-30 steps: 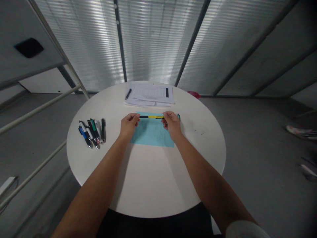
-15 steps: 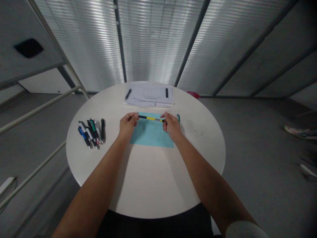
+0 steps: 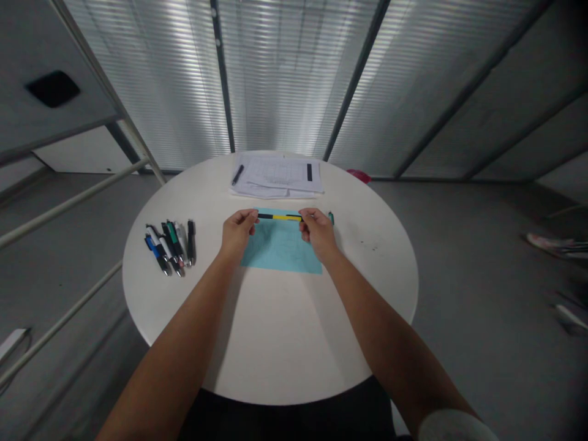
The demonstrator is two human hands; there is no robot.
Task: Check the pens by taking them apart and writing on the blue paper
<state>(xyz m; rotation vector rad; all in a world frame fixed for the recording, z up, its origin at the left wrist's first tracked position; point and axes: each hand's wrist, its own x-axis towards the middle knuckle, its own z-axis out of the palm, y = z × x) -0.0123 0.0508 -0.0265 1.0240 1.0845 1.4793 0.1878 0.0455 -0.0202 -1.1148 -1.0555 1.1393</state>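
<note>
My left hand (image 3: 238, 233) and my right hand (image 3: 318, 231) hold a yellow-and-black pen (image 3: 280, 217) level between them, one end in each hand's fingertips. The pen hangs just over the top edge of a light blue sheet of paper (image 3: 280, 248), and both hands rest close to that sheet. Just past my right fingers stands a small green-topped item (image 3: 331, 218), partly hidden behind the hand. To the left of my left hand lies a bunch of several pens (image 3: 171, 248).
The round white table (image 3: 285, 331) carries a stack of printed papers (image 3: 276, 176) at its far side, with a black pen (image 3: 237, 174) on them. A red object (image 3: 359, 176) sits beyond the far rim. Metal railings (image 3: 68, 205) run along the left, and a shoe (image 3: 549, 243) shows on the floor at right.
The pen has swung from a slight tilt, its right end lower, back to level. My hands have barely moved and stay at its two ends.
</note>
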